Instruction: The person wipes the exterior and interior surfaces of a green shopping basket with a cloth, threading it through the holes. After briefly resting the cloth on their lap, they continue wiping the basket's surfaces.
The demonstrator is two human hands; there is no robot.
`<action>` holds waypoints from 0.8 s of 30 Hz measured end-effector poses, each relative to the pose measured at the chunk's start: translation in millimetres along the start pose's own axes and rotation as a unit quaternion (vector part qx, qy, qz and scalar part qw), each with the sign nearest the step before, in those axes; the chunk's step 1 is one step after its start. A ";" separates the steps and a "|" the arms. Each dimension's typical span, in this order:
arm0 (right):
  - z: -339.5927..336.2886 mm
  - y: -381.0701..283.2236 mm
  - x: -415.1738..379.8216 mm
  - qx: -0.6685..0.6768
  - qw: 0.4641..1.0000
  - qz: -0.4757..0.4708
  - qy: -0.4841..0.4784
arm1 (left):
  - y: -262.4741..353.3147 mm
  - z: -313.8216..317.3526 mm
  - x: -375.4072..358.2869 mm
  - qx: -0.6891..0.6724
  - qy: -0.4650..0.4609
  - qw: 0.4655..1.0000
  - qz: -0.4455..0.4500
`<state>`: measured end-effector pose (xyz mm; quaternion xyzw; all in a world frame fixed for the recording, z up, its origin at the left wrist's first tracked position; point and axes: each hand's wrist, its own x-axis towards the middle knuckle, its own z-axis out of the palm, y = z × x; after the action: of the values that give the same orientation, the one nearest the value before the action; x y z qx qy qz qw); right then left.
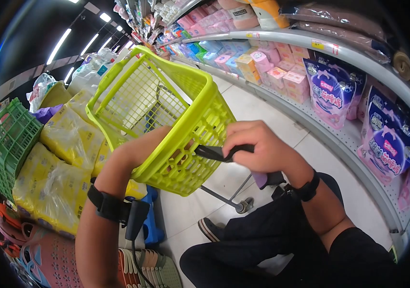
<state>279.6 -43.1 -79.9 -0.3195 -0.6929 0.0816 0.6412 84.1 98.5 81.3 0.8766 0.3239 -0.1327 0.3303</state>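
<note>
A lime-green plastic basket (200,108) with lattice walls sits tilted on a wheeled metal cart (222,198). My left hand (161,136) reaches over the rim into it. The honeycomb wall hides most of its fingers, so their grip does not show. At the outside of that wall, my right hand (252,144) is closed around a black strap (212,153). The strap runs from the wall of the basket to my fingers. Just below my right hand is a purple and black handle part (261,180).
Shelving (282,96) with pink boxes and blue-and-pink packs (330,91) curves along the right. At left are yellow plastic-wrapped packs (54,180), a green crate (13,144) and plastic slippers (54,259). My legs (258,235) are over the tiled floor (186,216).
</note>
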 end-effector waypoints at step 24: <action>63.7 9.2 -19.3 -0.238 0.938 -0.206 0.147 | -9.0 0.3 -8.5 -0.032 0.035 0.999 0.024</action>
<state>222.3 -27.6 -111.4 -0.3210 -0.6412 -0.2675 0.6436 71.8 99.4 80.4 0.8774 0.3180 -0.0836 0.3495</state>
